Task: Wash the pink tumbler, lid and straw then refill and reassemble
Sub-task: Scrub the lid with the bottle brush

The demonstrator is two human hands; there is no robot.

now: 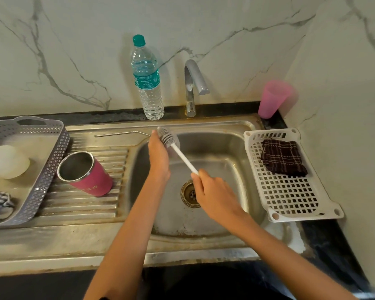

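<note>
Steel straw (121, 133) flat along sink (182, 123) ledge, bent tip rightward.

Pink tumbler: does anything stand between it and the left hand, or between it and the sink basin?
Nothing visible does. The tumbler stands on the ribbed drainboard, and only bare ribs lie between it and the left hand at the sink basin edge. The straw lies farther back.

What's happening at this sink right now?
A person is at a steel sink. Their right hand grips the white handle of a grey-bristled bottle brush, and the left hand touches its head. The pink steel tumbler stands open on the drainboard, a thin metal straw behind it. No water runs from the chrome tap.
</note>
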